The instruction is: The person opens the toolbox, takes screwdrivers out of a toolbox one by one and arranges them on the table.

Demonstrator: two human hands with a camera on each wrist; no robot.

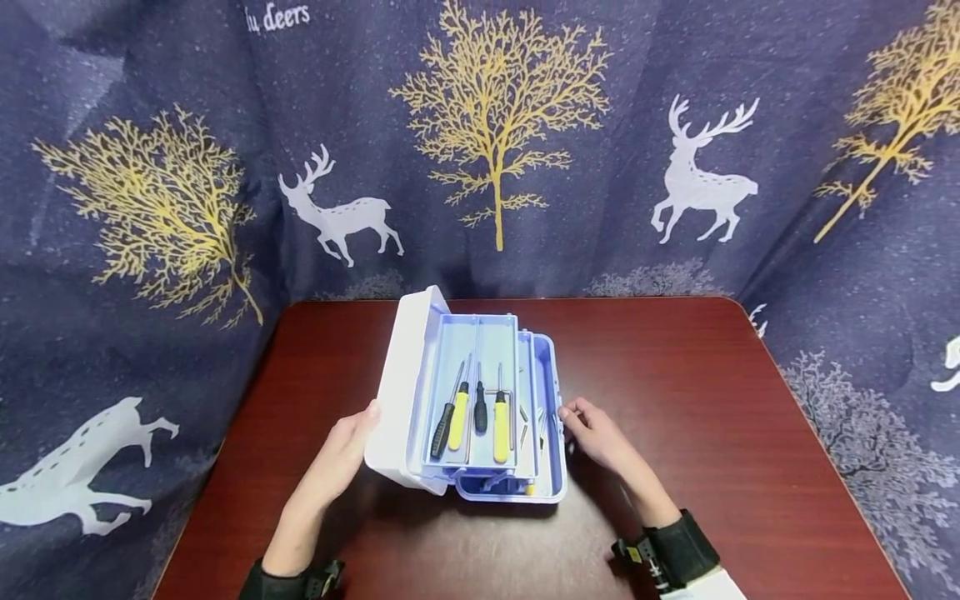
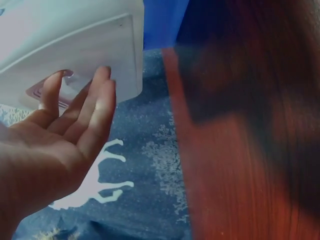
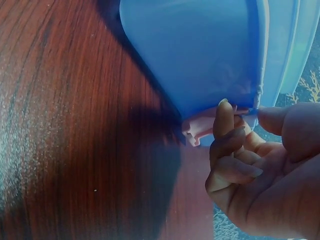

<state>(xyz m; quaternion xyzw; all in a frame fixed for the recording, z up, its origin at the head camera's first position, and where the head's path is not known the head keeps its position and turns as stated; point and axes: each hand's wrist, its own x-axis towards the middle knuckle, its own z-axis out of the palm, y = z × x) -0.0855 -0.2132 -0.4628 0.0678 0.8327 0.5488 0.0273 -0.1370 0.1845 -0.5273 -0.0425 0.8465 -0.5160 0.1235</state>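
Note:
A blue toolbox stands unfolded on the table, its white lid swung up on the left. Several screwdrivers with black or yellow handles lie in its upper tray, among them a yellow screwdriver, beside a thin L-shaped hex key. My left hand has its fingertips against the lid's outer face, fingers fairly straight. At the box's right side, my right hand pinches the front rim by a pinkish latch, thumb on the rim and fingers curled below.
Small metal pieces lie in the lower tray, and something yellow shows in the base. The box rests on a dark red wooden table. A blue cloth with deer and trees hangs behind it.

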